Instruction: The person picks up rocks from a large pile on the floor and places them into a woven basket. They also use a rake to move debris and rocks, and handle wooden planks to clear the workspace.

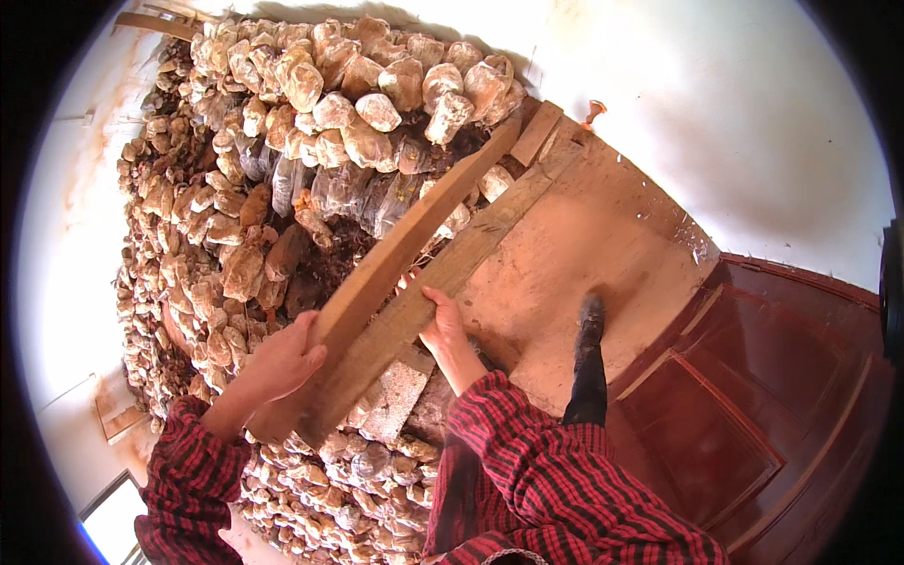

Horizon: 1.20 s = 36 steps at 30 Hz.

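Note:
Two long wooden planks run slantwise before me, close side by side. My left hand [286, 360] is closed around the left plank [417, 226] near its lower end. Further up, my right hand [443, 321] grips the right plank [487, 236], its thumb on top and fingertips showing past the far edge. Beyond the planks rises a large stack of brown-and-white lumps [304, 78], which look like spent mushroom substrate blocks. Clear plastic wraps several of them [342, 189]. Whether the planks touch at their lower ends, I cannot tell.
A pale rough block [399, 392] lies under the planks, beside more lumps [353, 487]. A short wooden piece [537, 134] is at the planks' far end. Dusty brown floor [537, 247] meets a white wall [741, 106]. Dark red panels [706, 424] stand at the right.

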Available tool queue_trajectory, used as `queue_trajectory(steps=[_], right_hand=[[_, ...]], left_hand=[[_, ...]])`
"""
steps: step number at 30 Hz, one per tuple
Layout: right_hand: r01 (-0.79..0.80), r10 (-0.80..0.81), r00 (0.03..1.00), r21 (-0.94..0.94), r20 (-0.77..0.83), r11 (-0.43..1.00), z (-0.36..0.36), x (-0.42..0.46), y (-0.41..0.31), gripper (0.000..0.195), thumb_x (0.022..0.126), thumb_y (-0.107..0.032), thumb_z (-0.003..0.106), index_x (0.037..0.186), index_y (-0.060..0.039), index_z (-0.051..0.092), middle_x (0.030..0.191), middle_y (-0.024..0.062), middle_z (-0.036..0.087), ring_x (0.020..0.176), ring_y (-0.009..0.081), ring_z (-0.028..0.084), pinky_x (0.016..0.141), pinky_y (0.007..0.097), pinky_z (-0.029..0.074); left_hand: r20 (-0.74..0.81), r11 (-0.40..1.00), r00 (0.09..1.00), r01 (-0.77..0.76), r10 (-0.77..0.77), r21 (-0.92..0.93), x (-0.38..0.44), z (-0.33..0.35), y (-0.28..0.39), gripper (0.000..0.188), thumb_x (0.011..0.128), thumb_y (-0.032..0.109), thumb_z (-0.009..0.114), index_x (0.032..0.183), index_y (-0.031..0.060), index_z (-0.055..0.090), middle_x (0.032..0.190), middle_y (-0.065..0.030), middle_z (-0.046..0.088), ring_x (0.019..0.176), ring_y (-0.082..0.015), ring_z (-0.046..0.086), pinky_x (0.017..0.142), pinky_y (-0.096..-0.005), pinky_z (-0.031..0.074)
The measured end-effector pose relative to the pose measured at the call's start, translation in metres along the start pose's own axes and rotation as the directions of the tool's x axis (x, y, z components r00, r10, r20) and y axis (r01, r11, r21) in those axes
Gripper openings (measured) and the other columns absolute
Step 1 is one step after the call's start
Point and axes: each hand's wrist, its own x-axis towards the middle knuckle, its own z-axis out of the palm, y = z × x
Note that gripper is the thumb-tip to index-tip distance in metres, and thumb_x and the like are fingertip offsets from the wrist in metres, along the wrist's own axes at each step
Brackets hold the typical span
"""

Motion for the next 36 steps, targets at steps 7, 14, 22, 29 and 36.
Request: queue_trajectory(steps=[7, 14, 22, 29, 36], right_hand=[[0.131, -0.147, 0.982, -0.135, -0.117, 0.982, 0.000, 0.035, 0.052, 0.022, 0.085, -0.001, 0.052, 0.106, 0.0023, 0.051, 0.098, 0.0129, 0.061, 0.088, 0.0248, 0.060, 0.082, 0.0395, 0.050], [0.170, -0.189, 0.970, -0.128, -0.150, 0.977, 0.025, 0.062, 0.073, 0.021, 0.087, -0.001, 0.051, 0.108, 0.0050, 0.050, 0.100, 0.0142, 0.059, 0.095, 0.0253, 0.059, 0.084, 0.0386, 0.050], [-0.022, 0.021, 0.986, 0.004, 0.165, 1.000, 0.101, 0.083, 0.062, 0.034, 0.082, -0.001, 0.058, 0.116, -0.0021, 0.051, 0.116, 0.0119, 0.057, 0.110, 0.0260, 0.052, 0.102, 0.0447, 0.037], [-0.162, 0.074, 0.955, 0.297, 0.286, 0.941, 0.086, 0.155, -0.005, 0.067, 0.092, -0.058, 0.033, 0.133, -0.0051, 0.039, 0.137, 0.0153, 0.041, 0.128, 0.0284, 0.038, 0.110, 0.0476, 0.025], [0.056, -0.233, 0.783, 0.309, 0.577, 0.950, 0.109, 0.289, -0.007, 0.070, 0.088, -0.068, 0.030, 0.125, -0.0095, 0.045, 0.129, 0.0087, 0.049, 0.121, 0.0254, 0.042, 0.109, 0.0461, 0.021]], left_hand=[[-0.370, 0.871, 0.902, -0.014, 0.223, 0.491, 0.018, 0.037, -0.053, 0.114, 0.056, 0.056, 0.077, 0.140, 0.0009, 0.024, 0.121, -0.0162, 0.044, 0.111, -0.0311, 0.043, 0.095, -0.0478, 0.035], [-0.520, 0.703, 0.842, 0.282, 0.146, 0.653, 0.037, 0.054, -0.058, 0.124, 0.048, 0.056, 0.080, 0.144, 0.0065, 0.020, 0.143, -0.0211, 0.023, 0.132, -0.0363, 0.023, 0.108, -0.0531, 0.018], [-0.590, 0.755, 0.702, 0.113, 0.400, 0.646, 0.065, -0.064, -0.069, 0.106, 0.050, 0.009, 0.078, 0.142, 0.0103, 0.027, 0.138, -0.0165, 0.031, 0.130, -0.0357, 0.029, 0.107, -0.0483, 0.025], [-0.484, 0.634, 0.765, 0.130, 0.426, 0.762, 0.047, -0.168, 0.026, 0.102, 0.045, 0.003, 0.078, 0.138, 0.0073, 0.035, 0.136, -0.0137, 0.038, 0.127, -0.0334, 0.036, 0.107, -0.0451, 0.028], [-0.428, 0.568, 0.815, 0.153, 0.391, 0.809, 0.082, -0.212, 0.030, 0.112, 0.040, 0.006, 0.081, 0.140, 0.0062, 0.029, 0.139, -0.0146, 0.033, 0.129, -0.0339, 0.032, 0.107, -0.0455, 0.028]])
